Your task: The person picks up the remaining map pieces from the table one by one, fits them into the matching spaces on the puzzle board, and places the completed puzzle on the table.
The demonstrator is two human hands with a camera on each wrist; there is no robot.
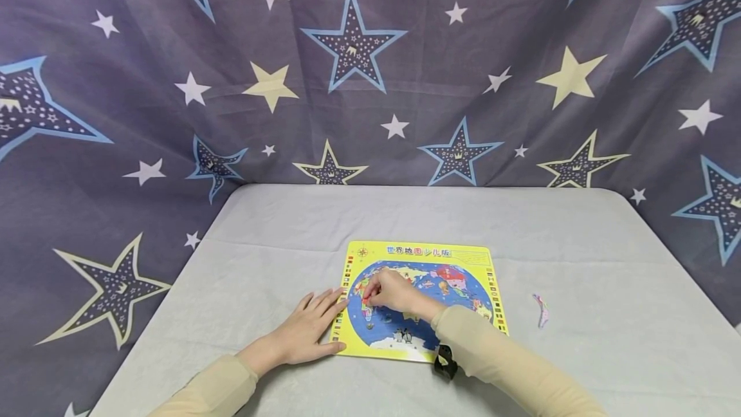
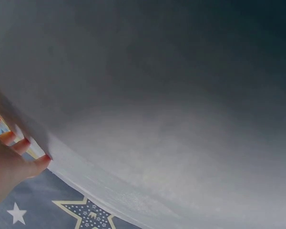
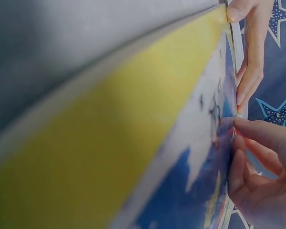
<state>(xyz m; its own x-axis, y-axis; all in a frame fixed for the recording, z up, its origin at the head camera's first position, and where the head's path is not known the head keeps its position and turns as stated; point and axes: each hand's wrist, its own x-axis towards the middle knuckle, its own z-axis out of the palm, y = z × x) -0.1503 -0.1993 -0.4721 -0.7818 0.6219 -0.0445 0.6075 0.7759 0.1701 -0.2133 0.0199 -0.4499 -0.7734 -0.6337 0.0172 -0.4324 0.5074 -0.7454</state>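
A yellow-bordered world map puzzle board (image 1: 425, 354) lies on the table, with a blue ocean, coloured land and penguins on the white area near its lower edge. My left hand (image 1: 309, 330) rests on the board's left edge, fingers spread and straight. Over the left part of the map, my right hand (image 1: 396, 291) has its fingers curled and fingertips down at the surface, pinching a small reddish puzzle piece (image 1: 366, 302), mostly hidden. In the right wrist view the fingers (image 3: 264, 131) bend down to the board, seen at a low angle.
A slender pink-and-lilac piece (image 1: 541, 311) lies loose on the table right of the board. Pale grey cloth (image 1: 260, 230) covers the table. A dark star-patterned curtain (image 1: 405, 101) hangs behind and beside it. A black strap-like item (image 1: 445, 362) sits under the right wrist.
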